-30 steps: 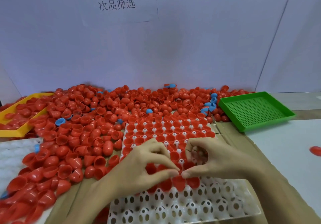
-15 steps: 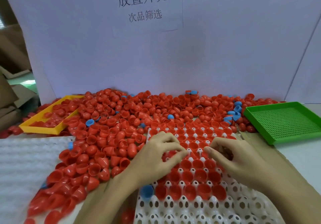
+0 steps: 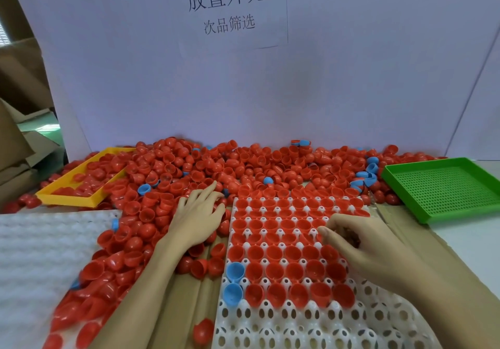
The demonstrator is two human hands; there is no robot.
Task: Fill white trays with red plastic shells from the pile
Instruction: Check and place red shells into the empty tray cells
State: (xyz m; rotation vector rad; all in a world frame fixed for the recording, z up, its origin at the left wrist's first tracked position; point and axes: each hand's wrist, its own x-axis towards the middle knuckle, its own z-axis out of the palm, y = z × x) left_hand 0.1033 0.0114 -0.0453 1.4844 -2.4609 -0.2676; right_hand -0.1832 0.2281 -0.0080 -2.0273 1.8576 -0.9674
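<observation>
A broad pile of red shells (image 3: 243, 170) is spreading along the foot of the white backboard (image 3: 351, 78) and running down the left side of the cardboard-covered table (image 3: 400, 221). Just in front of it, touching its near edge, the white tray (image 3: 284, 321) is lying between the person's forearms, its far rows filled with red shells sitting mouth-up (two blue shells (image 3: 234, 281) are occupying pockets at its left edge), its nearest rows standing bare. A green tray (image 3: 443, 189) is sitting to the right of the pile, a yellow tray (image 3: 81, 183) holding red shells to the left, and a white foam sheet (image 3: 40, 254) is lying at near left.

The left hand (image 3: 198, 213) is resting palm-down on the pile just left of the tray, fingers spread and fairly straight, gripping nothing. The right hand (image 3: 359, 240) is hovering over the tray's right-middle rows with fingers curled; whether they are pinching a shell I cannot tell.

Half a second ago both hands were working close together over the tray's centre; the left one is now reaching off the tray into the pile, while the right is staying over the tray.
</observation>
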